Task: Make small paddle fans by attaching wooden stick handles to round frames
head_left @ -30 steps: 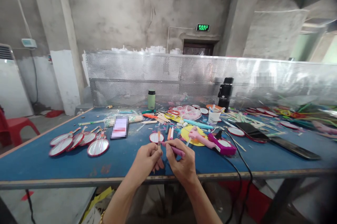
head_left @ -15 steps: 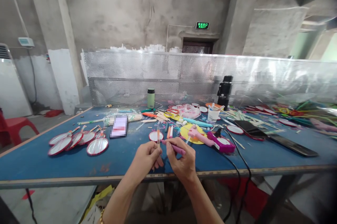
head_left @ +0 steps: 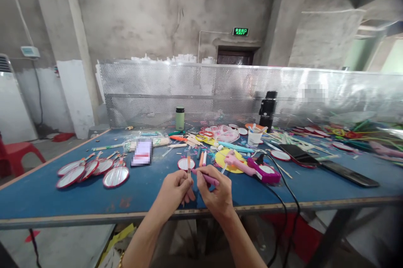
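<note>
Upright between the closed fingers of my left hand (head_left: 175,190) is a flat wooden stick (head_left: 189,163) with an orange-brown band near its top. My right hand (head_left: 216,188) grips a pink marker pen (head_left: 210,179), its tip at or very near the right side of the stick; exact contact is too small to tell. Just behind the stick lies a small round white disc with a red rim (head_left: 182,164). Orange and white marker pens (head_left: 203,159) rest beyond my right hand, beside a yellow round piece (head_left: 220,157).
Several red-rimmed discs (head_left: 116,177) lie at left near a phone (head_left: 141,152). At right are a pink glue gun (head_left: 241,162), a purple box (head_left: 266,171) with black cables, and a dark flat device (head_left: 351,173). A green bottle (head_left: 180,118) and black flask (head_left: 268,110) stand behind.
Both hands keep their grips on the stick and marker pen. My right hand has shifted very slightly left; the whole view has moved a little.
</note>
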The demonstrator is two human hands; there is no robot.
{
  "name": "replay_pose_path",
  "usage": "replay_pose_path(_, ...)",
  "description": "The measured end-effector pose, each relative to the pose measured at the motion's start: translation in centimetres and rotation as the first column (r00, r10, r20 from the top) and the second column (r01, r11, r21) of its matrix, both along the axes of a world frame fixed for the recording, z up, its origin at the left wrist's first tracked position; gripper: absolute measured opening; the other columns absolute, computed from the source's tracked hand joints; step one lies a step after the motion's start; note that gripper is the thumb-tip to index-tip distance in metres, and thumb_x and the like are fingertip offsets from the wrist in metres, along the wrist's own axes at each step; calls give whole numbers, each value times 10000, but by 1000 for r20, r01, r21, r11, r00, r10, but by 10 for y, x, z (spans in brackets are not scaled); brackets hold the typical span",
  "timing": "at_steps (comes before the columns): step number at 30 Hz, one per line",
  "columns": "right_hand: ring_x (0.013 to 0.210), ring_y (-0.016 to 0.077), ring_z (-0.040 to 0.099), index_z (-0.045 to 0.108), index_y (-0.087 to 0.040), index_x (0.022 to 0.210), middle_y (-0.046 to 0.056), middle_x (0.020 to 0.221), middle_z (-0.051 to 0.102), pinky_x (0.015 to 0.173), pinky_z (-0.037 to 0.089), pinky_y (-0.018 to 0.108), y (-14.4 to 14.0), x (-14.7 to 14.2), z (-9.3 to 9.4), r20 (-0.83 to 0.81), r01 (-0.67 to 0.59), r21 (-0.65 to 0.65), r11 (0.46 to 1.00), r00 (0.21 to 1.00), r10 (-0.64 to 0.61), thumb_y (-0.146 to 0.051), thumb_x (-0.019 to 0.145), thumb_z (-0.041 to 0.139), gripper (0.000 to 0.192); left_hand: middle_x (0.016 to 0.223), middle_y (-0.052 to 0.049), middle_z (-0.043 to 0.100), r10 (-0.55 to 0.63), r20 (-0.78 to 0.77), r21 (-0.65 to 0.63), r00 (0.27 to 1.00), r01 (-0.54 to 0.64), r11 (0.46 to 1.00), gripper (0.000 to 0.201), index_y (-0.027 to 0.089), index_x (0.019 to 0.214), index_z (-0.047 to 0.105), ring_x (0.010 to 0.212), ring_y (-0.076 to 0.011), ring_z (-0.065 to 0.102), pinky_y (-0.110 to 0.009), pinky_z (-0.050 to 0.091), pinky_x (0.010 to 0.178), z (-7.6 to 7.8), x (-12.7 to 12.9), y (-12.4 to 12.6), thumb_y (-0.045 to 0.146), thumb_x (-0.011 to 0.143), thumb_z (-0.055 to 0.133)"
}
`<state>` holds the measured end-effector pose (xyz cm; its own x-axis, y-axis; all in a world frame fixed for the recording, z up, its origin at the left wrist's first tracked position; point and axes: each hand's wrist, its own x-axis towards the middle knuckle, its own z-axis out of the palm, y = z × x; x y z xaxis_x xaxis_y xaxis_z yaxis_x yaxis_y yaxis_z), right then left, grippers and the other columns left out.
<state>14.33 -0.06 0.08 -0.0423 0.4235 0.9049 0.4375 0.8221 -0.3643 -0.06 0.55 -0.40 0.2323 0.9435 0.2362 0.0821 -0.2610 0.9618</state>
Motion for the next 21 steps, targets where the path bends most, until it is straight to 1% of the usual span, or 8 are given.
replay_pose_path(2,545,102,521,665,-185,829,-1,683,628,541,425,224,0,0,0,1,1,4,1000,1000,-1,-157,890,564,122,510,-14,660,4,1,0,1000,-4,1000,289,196,652,519,389,-99,516,-187,381,390,-1,0,1,433,805,581)
replay_pose_path(7,614,118,593,671,-184,850,14,720,658,600,462,230,0,0,0,-7,-1,11,1000,1000,1,-153,898,550,134,509,-15,663,10,8,-7,1000,-10,1000,290,194,661,517,383,-96,509,-184,375,387,-2,0,1,436,809,579)
replay_pose_path(21,655,127,617,666,-197,868,16,751,674,634,488,237,0,0,1,17,-37,-3,999,999,37,-138,883,551,130,521,-16,659,1,-3,17,1000,-1,1000,323,191,662,513,398,-98,506,-188,364,389,-3,0,1,460,831,575)
